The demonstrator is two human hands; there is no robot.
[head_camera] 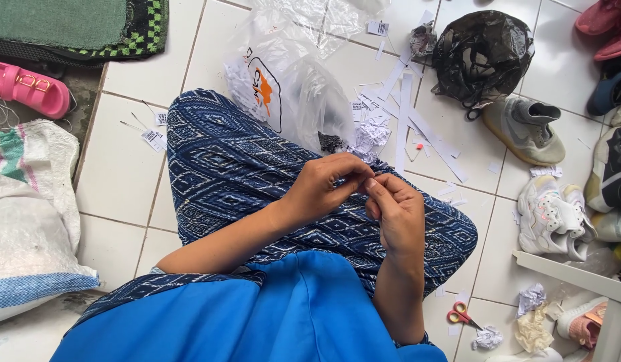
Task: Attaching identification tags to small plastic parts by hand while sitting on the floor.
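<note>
I sit on a white tiled floor point(122, 167) with my knees in blue patterned cloth point(230, 167) and a bright blue top point(270, 315) below. My left hand point(327, 184) and my right hand point(396, 211) meet over my lap, fingertips pinched together around something very small. What they pinch is too tiny to make out. Just beyond my fingers lie white paper tags and strips point(404, 114), spread over the tiles beside a clear plastic bag point(290, 87).
A black plastic bag point(481, 53) sits at the back right. Several shoes point(525, 131) lie along the right side, and small red scissors point(461, 314) rest near crumpled paper point(531, 298). At left are a white woven sack point(29, 228), a pink sandal point(29, 87) and a green mat point(76, 23).
</note>
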